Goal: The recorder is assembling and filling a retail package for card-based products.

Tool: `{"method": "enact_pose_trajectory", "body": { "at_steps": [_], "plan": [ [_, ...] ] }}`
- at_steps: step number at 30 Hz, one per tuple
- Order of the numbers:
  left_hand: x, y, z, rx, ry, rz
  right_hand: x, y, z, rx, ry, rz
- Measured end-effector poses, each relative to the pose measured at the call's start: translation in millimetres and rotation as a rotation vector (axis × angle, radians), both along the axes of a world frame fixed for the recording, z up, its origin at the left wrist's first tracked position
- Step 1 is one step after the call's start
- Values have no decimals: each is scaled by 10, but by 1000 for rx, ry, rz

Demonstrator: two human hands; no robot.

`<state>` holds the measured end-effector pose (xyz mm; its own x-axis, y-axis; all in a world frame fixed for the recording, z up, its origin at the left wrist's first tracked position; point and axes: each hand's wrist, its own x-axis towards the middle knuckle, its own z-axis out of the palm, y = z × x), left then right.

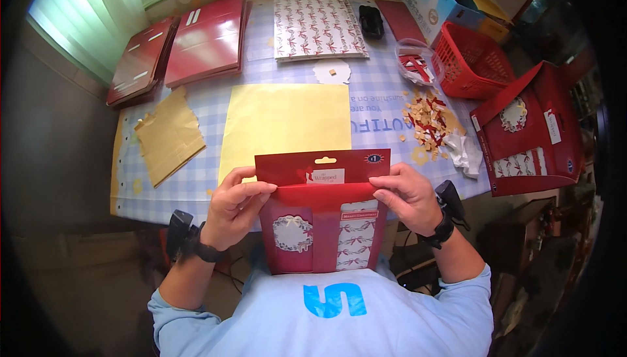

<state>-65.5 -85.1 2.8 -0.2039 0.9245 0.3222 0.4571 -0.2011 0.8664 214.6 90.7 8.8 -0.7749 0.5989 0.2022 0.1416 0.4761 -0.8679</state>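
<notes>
Both my hands hold a flat red gift package (324, 239) upright at the table's near edge, just in front of my shirt. It has a top tab with a hang hole, a wreath decoration on the left and a patterned strip on the right. My left hand (230, 208) pinches its upper left edge between thumb and fingers. At the upper right edge, my right hand (410, 201) grips the same fold. Just beyond lies a yellow sheet of paper (287, 122). A similar red package (529, 131) rests at the table's right side.
Red flat stacks (206, 42) stand far left, near a brown paper bag (171, 136). Farther back are a patterned stack (320, 22) and a white scalloped cutout (326, 73). Right: a red basket (473, 63), tub of red strips (415, 66), small tan-and-red pieces (428, 118), crumpled tissue (465, 154).
</notes>
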Motion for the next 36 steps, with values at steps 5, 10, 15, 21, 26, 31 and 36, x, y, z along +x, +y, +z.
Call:
{"method": "enact_pose_trajectory", "body": {
  "at_steps": [5, 10, 15, 21, 26, 31, 36],
  "plan": [
    [-79, -50, 72, -175, -141, -92, 8, 10, -3, -52, -22, -2],
    [-110, -28, -28, -157, -168, -101, 1, 2, 32, -101, -18, 32],
    [-145, -33, 59, -172, -20, -122, 17, 13, 104, -25, -31, 77],
    [-56, 24, 108, -145, -183, -153, -83, -51, 58, -128, 167, 167],
    [55, 162, 136, -42, -199, -234, -89, -53, 141, -198, 33, 182],
    [43, 165, 184, -123, -154, -291, -56, -67, 84, -254, 99, 181],
    [-77, 305, 315, -305, -107, -190, -142, 56, 135, -344, 45, 47]
  ]
}}
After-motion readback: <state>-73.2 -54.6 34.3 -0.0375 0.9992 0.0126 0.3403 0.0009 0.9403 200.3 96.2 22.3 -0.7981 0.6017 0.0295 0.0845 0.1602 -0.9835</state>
